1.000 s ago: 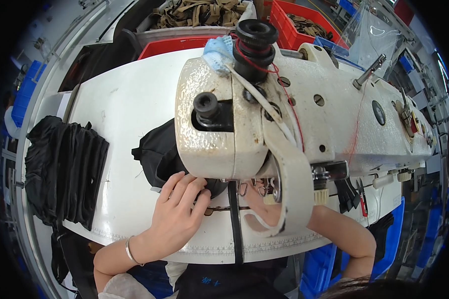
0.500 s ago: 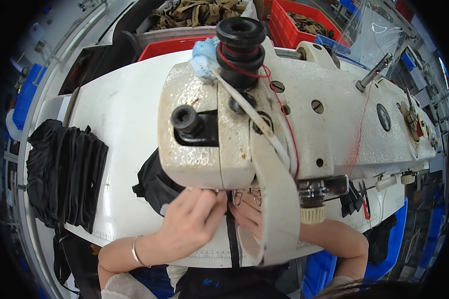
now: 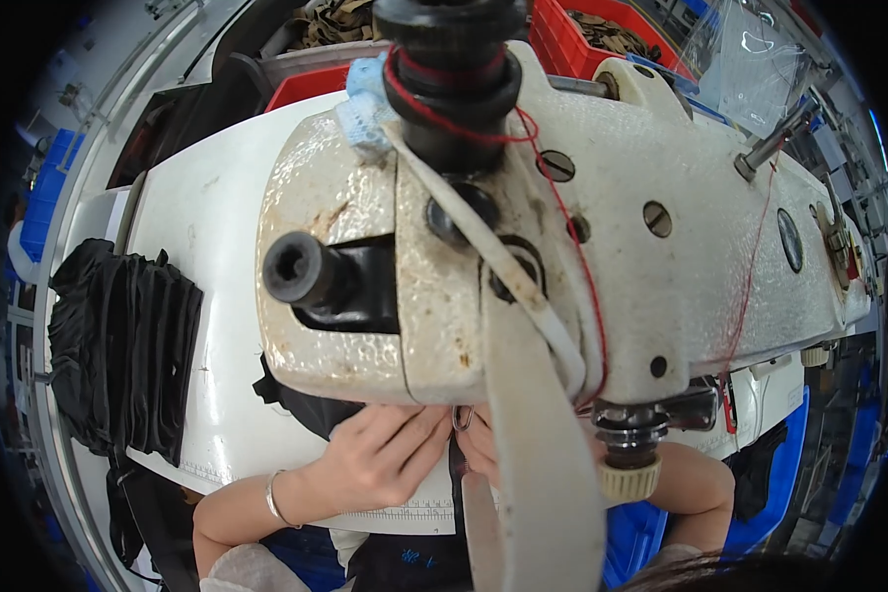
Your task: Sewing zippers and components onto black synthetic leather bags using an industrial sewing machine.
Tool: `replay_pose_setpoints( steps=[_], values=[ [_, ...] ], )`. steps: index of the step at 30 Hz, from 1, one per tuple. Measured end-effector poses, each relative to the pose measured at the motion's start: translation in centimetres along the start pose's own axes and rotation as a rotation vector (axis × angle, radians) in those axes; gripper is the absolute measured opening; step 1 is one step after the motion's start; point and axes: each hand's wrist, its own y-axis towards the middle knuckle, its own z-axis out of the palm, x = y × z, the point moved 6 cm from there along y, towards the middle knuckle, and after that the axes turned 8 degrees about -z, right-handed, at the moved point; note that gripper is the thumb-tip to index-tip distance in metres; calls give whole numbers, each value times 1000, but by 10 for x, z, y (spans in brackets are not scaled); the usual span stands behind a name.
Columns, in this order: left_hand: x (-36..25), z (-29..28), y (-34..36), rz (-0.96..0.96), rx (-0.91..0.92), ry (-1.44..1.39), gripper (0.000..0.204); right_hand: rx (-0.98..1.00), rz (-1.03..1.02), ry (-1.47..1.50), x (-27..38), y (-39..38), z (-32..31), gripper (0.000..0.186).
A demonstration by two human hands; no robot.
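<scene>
Under the head of a white sewing machine [image 3: 335, 365], my two hands meet near the table's front edge. My left hand [image 3: 380, 459] has its fingers curled and pinched at a narrow black strip [image 3: 455, 493], beside a black fabric piece [image 3: 311, 407] lying under the machine. My right hand [image 3: 479, 449] closes on the strip from the other side. A pale hanging band [image 3: 543, 444] covers much of that hand. Between the hands shows a small metal loop [image 3: 463, 418]. The machine head hides the needle area and most fingertips.
A stack of folded black pieces [image 3: 123, 355] lies on the white table [image 3: 217, 197] at left. Red bins [image 3: 602, 44] with brown strips stand behind. A blue bin [image 3: 775, 483] sits low at right. Red thread [image 3: 587, 266] runs down the machine.
The view has moved nearer to the machine, which looks larger now. My left fingers have flattened from a raised fist shape and closed in towards the strip. Fewer metal loops show.
</scene>
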Motion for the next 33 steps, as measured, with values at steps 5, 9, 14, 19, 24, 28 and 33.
replay_pose_setpoints(
  steps=[5, 9, 14, 19, 24, 28, 33],
  values=[
    [-6, 13, -9, -2, 57, -16, 32, -105, 105, 120, -3, 0, -9, 14],
    [-1, 19, -10, -89, 114, -164, 31, -159, 97, 49, -1, 0, -8, 13],
    [-5, 19, -11, 17, 28, 51, 32, -170, 131, 125, 3, -6, 4, 17],
    [-4, 16, -11, -15, 28, 22, 32, -167, 61, 163, 11, -12, 10, 18],
    [11, 23, -5, -36, 30, -56, 34, -107, 146, 87, 4, -9, 30, 23],
    [36, 39, -9, -126, 131, -101, 31, 145, 120, 121, -7, -17, 49, 27],
    [52, 33, -2, -315, 121, -256, 31, -6, 386, 262, -32, -12, 25, 33]
  ],
)
